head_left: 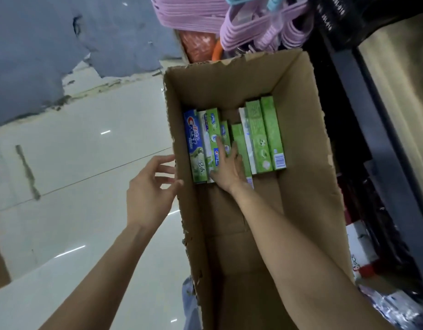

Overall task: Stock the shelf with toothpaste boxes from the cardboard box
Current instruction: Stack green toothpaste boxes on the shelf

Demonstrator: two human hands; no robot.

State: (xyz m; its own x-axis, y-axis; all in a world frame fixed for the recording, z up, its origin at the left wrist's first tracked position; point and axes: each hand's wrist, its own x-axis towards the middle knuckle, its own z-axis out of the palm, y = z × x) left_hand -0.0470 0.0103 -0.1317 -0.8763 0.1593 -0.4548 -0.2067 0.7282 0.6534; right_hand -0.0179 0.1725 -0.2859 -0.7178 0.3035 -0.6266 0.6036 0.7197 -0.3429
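An open cardboard box (301, 144) stands on the floor, with several green and blue toothpaste boxes (265, 134) lying side by side at its far end. My right hand (227, 166) reaches down inside and rests with straight fingers on the middle toothpaste boxes, next to a blue and green Crest box (195, 144). My left hand (151, 191) is outside the carton at its left wall, fingers spread, thumb touching the torn rim. The shelf is the dark rack (363, 110) to the right of the carton.
Glossy pale floor tiles (74, 175) spread to the left, under a peeling grey wall. Purple plastic hangers (253, 25) hang above the carton's far end. Red and white packs (360, 253) and dark goods sit low on the rack at right.
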